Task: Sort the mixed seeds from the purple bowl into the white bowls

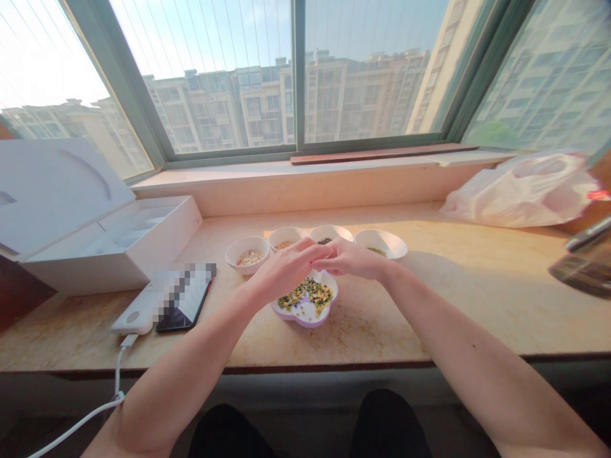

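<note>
Counted: 1 left hand and 1 right hand, fingers overlapping above the far part of 1 lilac dish of mixed beans, which sits on the counter. Whether either hand grasps anything, I cannot tell. 4 white bowls stand behind the dish; 1 open white box lies left.

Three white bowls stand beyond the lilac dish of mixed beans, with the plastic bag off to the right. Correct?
Count's off: the head view shows four white bowls beyond the lilac dish. The plastic bag is off to the right.
</note>
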`<move>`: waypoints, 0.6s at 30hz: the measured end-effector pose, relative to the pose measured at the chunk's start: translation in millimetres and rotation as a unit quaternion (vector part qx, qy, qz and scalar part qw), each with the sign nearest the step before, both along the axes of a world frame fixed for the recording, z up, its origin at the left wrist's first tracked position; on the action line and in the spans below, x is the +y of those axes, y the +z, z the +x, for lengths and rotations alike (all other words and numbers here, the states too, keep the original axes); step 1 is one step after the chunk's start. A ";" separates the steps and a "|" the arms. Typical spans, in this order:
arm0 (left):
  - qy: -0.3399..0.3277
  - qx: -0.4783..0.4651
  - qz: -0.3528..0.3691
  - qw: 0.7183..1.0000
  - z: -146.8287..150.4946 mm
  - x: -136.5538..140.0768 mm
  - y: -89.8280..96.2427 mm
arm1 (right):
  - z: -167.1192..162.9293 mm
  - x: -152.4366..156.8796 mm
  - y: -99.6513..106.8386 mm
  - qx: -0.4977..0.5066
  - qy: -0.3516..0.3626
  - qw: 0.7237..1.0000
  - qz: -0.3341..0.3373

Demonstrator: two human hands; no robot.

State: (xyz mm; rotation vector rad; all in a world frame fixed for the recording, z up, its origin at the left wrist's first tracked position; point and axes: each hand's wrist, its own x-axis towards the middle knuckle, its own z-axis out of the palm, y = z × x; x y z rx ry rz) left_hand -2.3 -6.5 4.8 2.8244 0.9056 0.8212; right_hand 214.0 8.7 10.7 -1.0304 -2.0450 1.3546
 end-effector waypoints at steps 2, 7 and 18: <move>-0.007 0.002 0.005 1.000 -0.6 0.1 0.5 | -1.0 1.8 -3.5 0.021 0.002 1.000 -0.008; -0.018 -0.050 0.025 0.998 -2.1 0.4 3.5 | -2.4 6.0 -10.2 0.074 -0.002 0.997 -0.001; 0.070 -0.040 -0.001 0.997 -0.9 -1.8 8.4 | 2.7 6.6 0.6 0.044 -0.135 0.983 0.120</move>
